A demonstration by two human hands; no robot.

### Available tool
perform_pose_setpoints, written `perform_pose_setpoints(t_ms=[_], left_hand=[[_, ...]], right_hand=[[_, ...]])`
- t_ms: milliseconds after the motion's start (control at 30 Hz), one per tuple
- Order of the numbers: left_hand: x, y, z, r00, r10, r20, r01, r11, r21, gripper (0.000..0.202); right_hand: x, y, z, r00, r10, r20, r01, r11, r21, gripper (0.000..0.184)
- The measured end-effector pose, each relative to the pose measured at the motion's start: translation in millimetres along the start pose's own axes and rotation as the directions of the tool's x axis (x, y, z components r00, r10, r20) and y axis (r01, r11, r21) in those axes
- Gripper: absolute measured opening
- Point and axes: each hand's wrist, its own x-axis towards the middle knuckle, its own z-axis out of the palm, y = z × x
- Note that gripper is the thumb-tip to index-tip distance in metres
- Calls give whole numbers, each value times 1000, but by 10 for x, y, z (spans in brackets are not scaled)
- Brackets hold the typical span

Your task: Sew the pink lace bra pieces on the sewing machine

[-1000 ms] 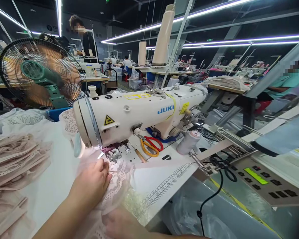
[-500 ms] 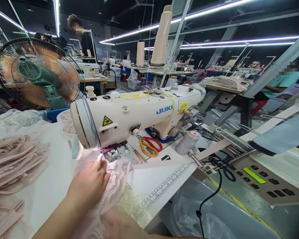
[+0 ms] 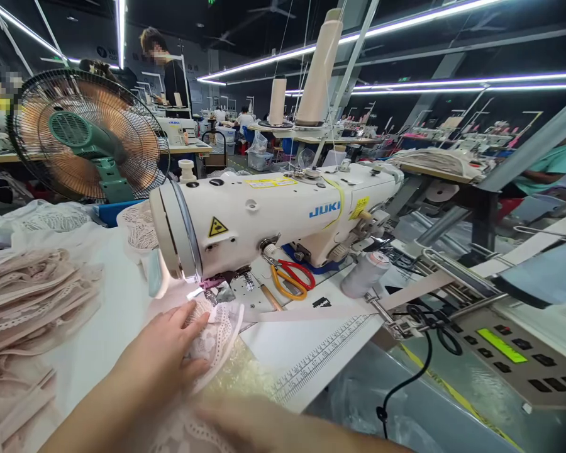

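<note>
A white JUKI sewing machine [image 3: 273, 214] stands on the table in front of me. Pale pink lace fabric [image 3: 214, 336] lies under its needle and presser foot [image 3: 212, 286]. My left hand [image 3: 163, 352] rests flat on the lace just before the foot, fingers stretched toward the needle. My right hand [image 3: 245, 425] is at the bottom edge, blurred, lying on the lace nearer to me; its fingers do not show clearly.
A stack of pink lace pieces [image 3: 28, 296] lies at the left. Orange-and-red scissors [image 3: 290, 277] and a thread spool [image 3: 365, 274] sit behind the needle. A green fan [image 3: 87, 135] stands at back left, a control panel [image 3: 519, 352] at right. Other people work at tables behind.
The lace has fed a little toward the needle, and my left hand has flattened and shifted slightly left on it. My right hand has slid further into view along the bottom.
</note>
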Motion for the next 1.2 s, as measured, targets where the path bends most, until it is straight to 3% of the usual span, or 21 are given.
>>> perform_pose_setpoints(t_ms=[67,133,167,267,367,467,567,767,867,1033,1200], left_hand=[[-17,-29,-3,997,57,-42,-57,998,4,59],[-33,-37,-15,990,112,-84,-110,994,24,54],[-38,-34,-21,987,133,-91,-130,991,36,54],[-42,-12,-22,980,188,-63,-186,982,43,64],[-36,-10,33,967,247,-62,-249,969,-15,69],[-43,-18,98,947,304,-101,-313,945,-93,61],[-71,10,96,923,346,-167,-372,915,-156,51],[-85,120,27,923,297,-243,-345,921,-184,11],[-38,110,102,936,260,-237,-289,953,-97,15],[38,7,234,933,267,-243,-269,963,25,48],[62,-77,228,907,319,-276,-325,945,24,42]], right_hand=[[-56,-86,-225,989,-17,-145,-40,924,-381,25],[-30,-89,-441,927,-109,-359,-164,742,-650,38],[13,-61,-535,906,-161,-391,-210,631,-747,48],[208,76,-742,932,-260,-253,-169,308,-936,60],[374,175,-825,931,-358,-66,-13,148,-989,39],[405,221,-804,871,-488,44,113,113,-987,22],[328,287,-730,817,-574,45,139,120,-983,17],[239,431,-621,810,-586,-25,70,139,-988,18],[278,451,-611,801,-598,-44,44,131,-990,20],[372,461,-623,796,-605,-8,46,74,-996,21],[472,450,-668,789,-613,41,92,53,-994,18]])
